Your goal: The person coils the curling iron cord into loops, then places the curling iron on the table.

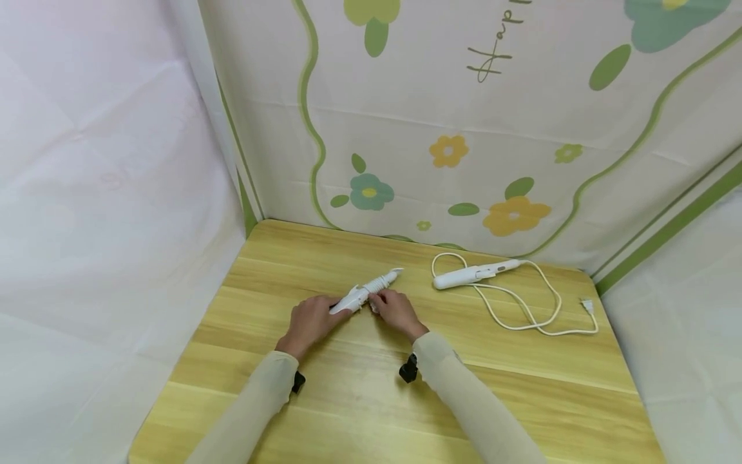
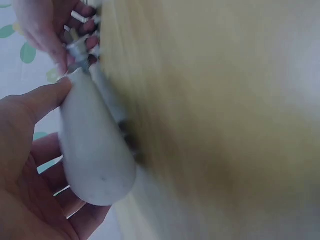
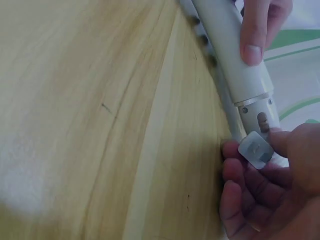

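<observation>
A white hair styling iron (image 1: 350, 300) lies slantwise between the two hands, with its cord (image 1: 379, 283) coiled round the far end. My left hand (image 1: 312, 321) grips the thick rounded body (image 2: 97, 145), thumb along the top and fingers underneath. At the narrower end, my right hand (image 1: 399, 312) pinches a small whitish plug (image 3: 256, 150) between thumb and fingers. Beside the plug, the neck of the iron shows small screws and a brownish oval slot (image 3: 263, 121). The left thumb (image 3: 252, 55) presses on the white body in the right wrist view.
On the right of the wooden table (image 1: 348, 406) lies a second white styling iron (image 1: 464, 277). Its loose cord (image 1: 516, 327) loops toward the right edge and ends in a plug (image 1: 588, 305). Behind stands a flower-printed cloth wall (image 1: 406, 142), with plain white cloth at both sides.
</observation>
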A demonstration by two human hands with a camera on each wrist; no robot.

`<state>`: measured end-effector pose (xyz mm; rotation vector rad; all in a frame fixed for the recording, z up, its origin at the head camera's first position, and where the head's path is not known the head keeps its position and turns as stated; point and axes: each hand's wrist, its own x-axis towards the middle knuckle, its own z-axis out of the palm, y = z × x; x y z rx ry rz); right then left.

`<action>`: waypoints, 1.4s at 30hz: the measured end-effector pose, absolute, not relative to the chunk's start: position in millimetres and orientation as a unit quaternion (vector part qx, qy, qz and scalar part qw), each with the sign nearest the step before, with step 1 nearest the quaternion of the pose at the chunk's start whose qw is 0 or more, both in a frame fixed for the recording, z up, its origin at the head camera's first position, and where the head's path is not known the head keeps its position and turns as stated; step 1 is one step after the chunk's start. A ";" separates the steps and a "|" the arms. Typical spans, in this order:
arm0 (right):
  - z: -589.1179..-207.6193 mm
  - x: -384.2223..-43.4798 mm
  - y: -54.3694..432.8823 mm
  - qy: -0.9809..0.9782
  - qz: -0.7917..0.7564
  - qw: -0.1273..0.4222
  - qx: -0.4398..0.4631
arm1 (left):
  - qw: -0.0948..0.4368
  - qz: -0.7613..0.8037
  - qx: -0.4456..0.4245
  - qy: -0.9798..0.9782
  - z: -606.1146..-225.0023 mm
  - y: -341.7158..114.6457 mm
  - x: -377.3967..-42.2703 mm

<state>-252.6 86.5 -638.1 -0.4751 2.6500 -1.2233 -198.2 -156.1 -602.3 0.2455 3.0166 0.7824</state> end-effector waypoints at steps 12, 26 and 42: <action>-628.8 -236.3 76.3 0.905 -0.404 0.123 -0.043 | 0.054 0.167 0.141 0.974 -586.9 -159.5 -220.8; -609.9 -217.5 81.0 0.935 -0.347 0.059 -0.033 | 0.031 0.151 0.138 0.978 -587.4 -154.9 -223.0; -610.4 -213.8 133.2 0.948 -0.317 0.006 -0.037 | -0.030 0.198 0.161 0.966 -574.8 -147.6 -228.6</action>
